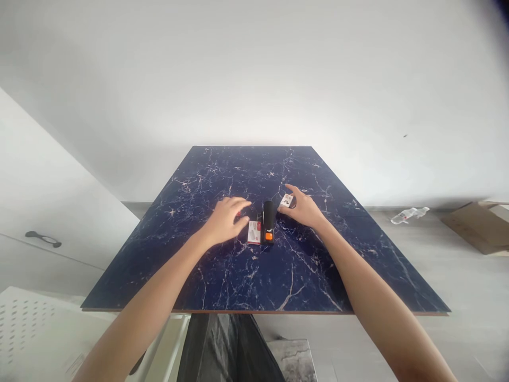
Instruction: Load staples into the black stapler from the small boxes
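No word or number reads for certain. The red-and-white box (pixel 254 233), just right of the left hand (pixel 223 219), bears print too fine to make out. Between the two hands, the black device (pixel 269 214) carries a tiny, illegible pale mark. The small white box (pixel 286 200) beside the right hand's (pixel 305 209) thumb shows an unclear black sign. Well right of that hand, a clear bottle (pixel 401 217) has an unreadable red label (pixel 405 216).
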A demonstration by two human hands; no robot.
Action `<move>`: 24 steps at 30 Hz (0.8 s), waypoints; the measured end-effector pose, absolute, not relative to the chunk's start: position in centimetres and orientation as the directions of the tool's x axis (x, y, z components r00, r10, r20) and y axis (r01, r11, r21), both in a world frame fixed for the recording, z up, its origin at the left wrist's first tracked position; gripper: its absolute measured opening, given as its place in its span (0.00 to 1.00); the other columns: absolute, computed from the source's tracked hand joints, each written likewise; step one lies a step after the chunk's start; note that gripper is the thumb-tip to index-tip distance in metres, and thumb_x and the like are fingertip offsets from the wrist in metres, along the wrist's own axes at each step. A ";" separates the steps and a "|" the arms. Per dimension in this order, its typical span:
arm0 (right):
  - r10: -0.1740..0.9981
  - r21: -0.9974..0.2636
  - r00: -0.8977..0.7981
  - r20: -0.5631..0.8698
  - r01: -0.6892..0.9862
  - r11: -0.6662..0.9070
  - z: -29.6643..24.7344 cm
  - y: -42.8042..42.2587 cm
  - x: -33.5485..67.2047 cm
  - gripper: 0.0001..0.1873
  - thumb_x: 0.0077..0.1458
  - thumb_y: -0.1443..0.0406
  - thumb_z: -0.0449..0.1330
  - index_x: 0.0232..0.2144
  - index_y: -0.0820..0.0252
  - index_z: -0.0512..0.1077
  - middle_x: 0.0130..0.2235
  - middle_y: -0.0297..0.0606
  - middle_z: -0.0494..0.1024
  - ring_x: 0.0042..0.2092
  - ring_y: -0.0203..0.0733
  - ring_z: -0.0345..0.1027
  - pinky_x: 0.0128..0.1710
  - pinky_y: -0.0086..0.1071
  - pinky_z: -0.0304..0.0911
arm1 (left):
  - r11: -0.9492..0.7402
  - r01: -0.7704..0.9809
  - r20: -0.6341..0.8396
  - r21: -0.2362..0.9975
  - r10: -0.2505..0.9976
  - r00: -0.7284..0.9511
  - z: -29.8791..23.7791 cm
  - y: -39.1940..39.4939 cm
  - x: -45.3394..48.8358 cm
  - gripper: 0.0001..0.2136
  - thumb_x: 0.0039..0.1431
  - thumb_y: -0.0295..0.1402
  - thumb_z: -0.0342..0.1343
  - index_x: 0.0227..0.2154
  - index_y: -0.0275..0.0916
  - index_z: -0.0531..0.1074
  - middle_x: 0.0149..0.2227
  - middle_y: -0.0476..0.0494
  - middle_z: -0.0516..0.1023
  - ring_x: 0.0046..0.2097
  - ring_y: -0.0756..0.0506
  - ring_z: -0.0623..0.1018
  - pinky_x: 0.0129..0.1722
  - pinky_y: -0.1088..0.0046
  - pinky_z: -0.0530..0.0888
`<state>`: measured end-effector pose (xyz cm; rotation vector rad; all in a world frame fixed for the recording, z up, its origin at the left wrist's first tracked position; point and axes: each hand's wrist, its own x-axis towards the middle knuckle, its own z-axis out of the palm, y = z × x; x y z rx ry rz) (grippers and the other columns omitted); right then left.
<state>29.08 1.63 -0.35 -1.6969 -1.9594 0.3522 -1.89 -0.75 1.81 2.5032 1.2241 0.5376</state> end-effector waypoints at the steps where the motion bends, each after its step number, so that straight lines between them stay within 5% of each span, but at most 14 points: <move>1: 0.967 -0.526 -0.075 0.244 0.827 0.197 -0.3 1.6 28.9 0.41 0.51 0.52 0.65 0.65 0.53 0.62 0.51 0.44 0.76 0.44 0.50 0.72 0.45 0.40 0.65 | -0.552 0.751 0.215 0.361 0.833 0.509 1.4 -0.1 -2.4 0.22 0.70 0.40 0.46 0.64 0.44 0.64 0.67 0.37 0.61 0.67 0.31 0.61 0.64 0.42 0.59; 5: 0.943 -0.577 -0.034 0.331 0.783 0.231 0.2 1.2 28.2 0.27 0.52 0.52 0.64 0.53 0.53 0.72 0.46 0.41 0.77 0.42 0.46 0.71 0.45 0.39 0.64 | -0.477 0.839 0.129 0.260 0.879 0.460 -0.3 1.4 -3.6 0.22 0.69 0.36 0.47 0.64 0.39 0.65 0.65 0.32 0.63 0.64 0.28 0.64 0.61 0.43 0.63; 12: 0.937 -0.673 0.058 0.344 0.711 0.203 0.8 0.5 27.1 0.22 0.50 0.50 0.65 0.42 0.56 0.69 0.40 0.38 0.78 0.38 0.44 0.70 0.39 0.36 0.64 | -0.431 0.759 0.110 0.488 0.893 0.436 1.2 -1.1 -1.0 0.27 0.69 0.50 0.47 0.65 0.44 0.64 0.64 0.35 0.62 0.47 0.40 0.78 0.47 0.61 0.75; 17: 0.917 -0.689 0.047 0.395 0.675 0.263 0.9 0.2 26.8 0.27 0.51 0.52 0.65 0.50 0.56 0.69 0.47 0.43 0.77 0.43 0.47 0.71 0.43 0.39 0.67 | -0.509 0.529 -0.009 0.680 0.715 0.699 2.7 -2.3 -0.8 0.28 0.63 0.50 0.56 0.64 0.51 0.64 0.63 0.38 0.64 0.47 0.41 0.78 0.44 0.64 0.76; 21: 0.901 -0.700 0.048 0.431 0.648 0.300 1.7 -0.2 25.9 0.37 0.52 0.54 0.64 0.62 0.55 0.63 0.55 0.47 0.72 0.46 0.48 0.72 0.47 0.42 0.68 | -0.545 0.510 0.012 0.665 0.691 0.722 2.5 -2.2 -1.1 0.30 0.56 0.42 0.65 0.61 0.49 0.67 0.64 0.39 0.62 0.49 0.41 0.77 0.45 0.65 0.75; 24: 0.917 -0.681 -0.031 0.398 0.660 0.318 3.0 -0.3 24.5 0.42 0.53 0.53 0.63 0.66 0.55 0.57 0.56 0.47 0.72 0.50 0.52 0.71 0.50 0.45 0.67 | -0.559 0.537 0.021 0.632 0.705 0.709 2.3 -2.1 -1.0 0.19 0.56 0.43 0.64 0.50 0.44 0.74 0.64 0.40 0.62 0.46 0.42 0.78 0.42 0.66 0.74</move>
